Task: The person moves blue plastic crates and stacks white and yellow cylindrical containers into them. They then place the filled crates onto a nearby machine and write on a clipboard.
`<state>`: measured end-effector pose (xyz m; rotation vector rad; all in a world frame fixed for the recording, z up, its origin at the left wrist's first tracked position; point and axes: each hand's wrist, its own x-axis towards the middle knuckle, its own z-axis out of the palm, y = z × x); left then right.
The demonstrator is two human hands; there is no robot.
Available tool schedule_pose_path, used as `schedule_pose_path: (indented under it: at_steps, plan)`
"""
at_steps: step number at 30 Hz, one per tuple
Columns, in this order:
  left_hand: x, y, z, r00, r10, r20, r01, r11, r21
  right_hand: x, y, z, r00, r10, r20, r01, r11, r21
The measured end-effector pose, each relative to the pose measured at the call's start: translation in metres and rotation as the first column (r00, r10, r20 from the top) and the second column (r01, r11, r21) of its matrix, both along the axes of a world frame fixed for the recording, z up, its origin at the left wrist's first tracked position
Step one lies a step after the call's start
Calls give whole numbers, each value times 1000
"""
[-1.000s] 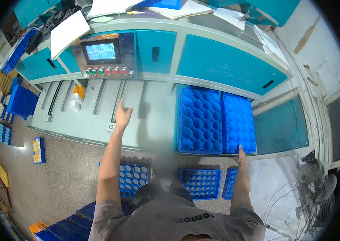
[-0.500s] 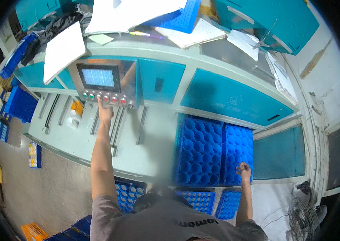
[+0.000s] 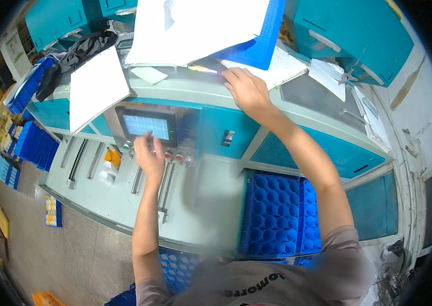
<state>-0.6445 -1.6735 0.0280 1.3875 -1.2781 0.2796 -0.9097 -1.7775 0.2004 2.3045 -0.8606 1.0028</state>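
My left hand (image 3: 149, 155) is in front of the control panel (image 3: 182, 127), over the lower edge of its lit screen (image 3: 147, 126). Its fingers are loosely bent and apart, with nothing seen in them. A row of round buttons (image 3: 168, 155) runs below the screen, partly covered by that hand. My right hand (image 3: 249, 92) reaches onto the machine's grey top. Its fingertips cover the right end of a slim yellow and purple pen (image 3: 204, 69), the thumb apart from the fingers. White papers (image 3: 272, 71) and a blue folder (image 3: 262, 48) lie just beyond it.
Blue trays of round cups (image 3: 274, 214) stand at the right of the pale worktop (image 3: 216, 204). Metal rails (image 3: 167, 188) and an orange-and-white bottle-like object (image 3: 110, 162) are on the left half. Loose white sheets (image 3: 98, 86) overhang the machine's top edge.
My right hand has risen from the blue trays to the pen on the machine's top. My left hand has left the buttons, its pointing finger now loosely bent. The view has shifted.
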Motion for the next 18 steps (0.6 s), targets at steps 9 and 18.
schedule_pose_path:
  at_steps: [9, 18]
  plan:
    - [3, -120, 147, 925, -7, 379, 129, 946, -298, 24, -15, 44, 929, -10, -371, 179, 888, 424]
    - [-2, -158, 142, 948, -116, 297, 98, 992, 75, 121, -63, 43, 728, 51, 684, -533, 670, 516]
